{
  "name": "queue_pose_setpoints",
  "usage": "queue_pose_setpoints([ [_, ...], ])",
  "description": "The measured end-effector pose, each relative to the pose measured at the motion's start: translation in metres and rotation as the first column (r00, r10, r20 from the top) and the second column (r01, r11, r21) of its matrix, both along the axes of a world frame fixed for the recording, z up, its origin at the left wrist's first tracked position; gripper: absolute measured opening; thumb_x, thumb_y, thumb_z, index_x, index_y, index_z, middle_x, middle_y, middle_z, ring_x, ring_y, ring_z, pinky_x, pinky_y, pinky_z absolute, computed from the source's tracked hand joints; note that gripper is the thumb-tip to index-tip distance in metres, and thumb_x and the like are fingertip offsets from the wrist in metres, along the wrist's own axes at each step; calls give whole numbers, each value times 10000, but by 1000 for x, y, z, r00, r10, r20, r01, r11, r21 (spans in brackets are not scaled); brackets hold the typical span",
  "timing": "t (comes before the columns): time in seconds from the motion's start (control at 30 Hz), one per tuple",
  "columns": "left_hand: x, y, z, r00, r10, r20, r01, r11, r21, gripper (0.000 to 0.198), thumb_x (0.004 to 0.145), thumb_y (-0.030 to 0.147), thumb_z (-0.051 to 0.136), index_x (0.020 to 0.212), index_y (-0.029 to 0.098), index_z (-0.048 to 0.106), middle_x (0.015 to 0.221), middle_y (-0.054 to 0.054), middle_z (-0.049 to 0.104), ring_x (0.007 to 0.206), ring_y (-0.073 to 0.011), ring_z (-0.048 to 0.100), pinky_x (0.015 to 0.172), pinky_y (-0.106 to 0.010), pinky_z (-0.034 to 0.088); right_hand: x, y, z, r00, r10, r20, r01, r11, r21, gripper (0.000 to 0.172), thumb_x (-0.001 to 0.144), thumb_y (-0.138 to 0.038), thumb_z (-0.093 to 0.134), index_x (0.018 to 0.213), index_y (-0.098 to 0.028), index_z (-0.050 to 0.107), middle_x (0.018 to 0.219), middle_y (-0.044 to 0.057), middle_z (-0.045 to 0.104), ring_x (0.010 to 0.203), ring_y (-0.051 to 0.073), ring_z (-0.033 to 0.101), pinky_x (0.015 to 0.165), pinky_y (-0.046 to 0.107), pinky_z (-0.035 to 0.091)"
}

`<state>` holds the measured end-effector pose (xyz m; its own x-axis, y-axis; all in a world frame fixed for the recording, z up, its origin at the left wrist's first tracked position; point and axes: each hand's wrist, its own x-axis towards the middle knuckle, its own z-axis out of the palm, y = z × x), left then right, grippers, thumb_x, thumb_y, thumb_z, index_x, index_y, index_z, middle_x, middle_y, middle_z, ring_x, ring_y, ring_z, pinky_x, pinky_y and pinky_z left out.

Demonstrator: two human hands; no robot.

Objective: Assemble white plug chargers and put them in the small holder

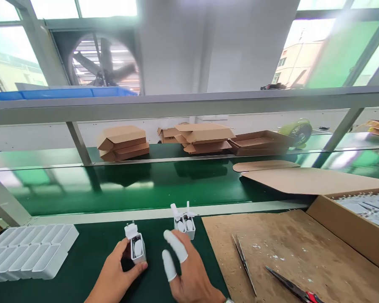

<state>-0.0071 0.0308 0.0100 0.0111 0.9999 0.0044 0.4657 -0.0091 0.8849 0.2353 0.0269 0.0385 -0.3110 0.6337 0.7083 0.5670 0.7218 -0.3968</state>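
My left hand point(118, 269) grips a small white plastic case point(138, 248) between thumb and fingers at the green work surface. The case's lid is flipped up, and a white rounded part shows inside. To its right, my right hand point(189, 269) is open, palm down, with white finger cots on two fingers. Just beyond those fingers stand two similar white cases point(189, 229) side by side, their lids raised too. My right fingertips partly cover them, and I cannot tell whether they touch.
White compartment trays point(28, 252) lie at the left. Tweezers point(244, 265) and scissors point(293, 286) rest on a cardboard sheet point(221, 248) at right, beside a carton point(350, 231) of white parts. Cardboard boxes point(123, 143) and a green fan point(298, 132) stand farther back beneath a metal rail point(189, 103).
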Motion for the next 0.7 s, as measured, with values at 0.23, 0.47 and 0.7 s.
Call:
queue_pose_setpoints([
  [0.23,67,48,11,996,-73,51,73,997,11,763,703,449,759,1371,112,611,1248,-165,745,1128,-366,707,1053,-484,519,34,45,-34,855,-407,-321,306,896,-321,602,978,-151,426,1556,-248,294,1596,188,399,1428,324,532,1132,553,536],
  [0.47,116,66,-3,991,-54,119,47,997,59,868,668,444,762,1403,40,538,1158,-193,717,980,-331,723,961,-488,595,39,45,-37,852,-409,-326,343,908,-242,577,968,-117,451,1522,-246,351,1632,176,372,1507,330,441,1187,600,474],
  [0.7,67,1,41,994,-37,107,-17,884,467,409,963,516,608,1281,260,628,1212,-130,684,1137,-334,680,1003,-502,600,10,13,-12,999,24,30,-30,981,193,712,913,-184,568,1589,-124,353,1441,218,610,1358,341,579,1159,521,515],
])
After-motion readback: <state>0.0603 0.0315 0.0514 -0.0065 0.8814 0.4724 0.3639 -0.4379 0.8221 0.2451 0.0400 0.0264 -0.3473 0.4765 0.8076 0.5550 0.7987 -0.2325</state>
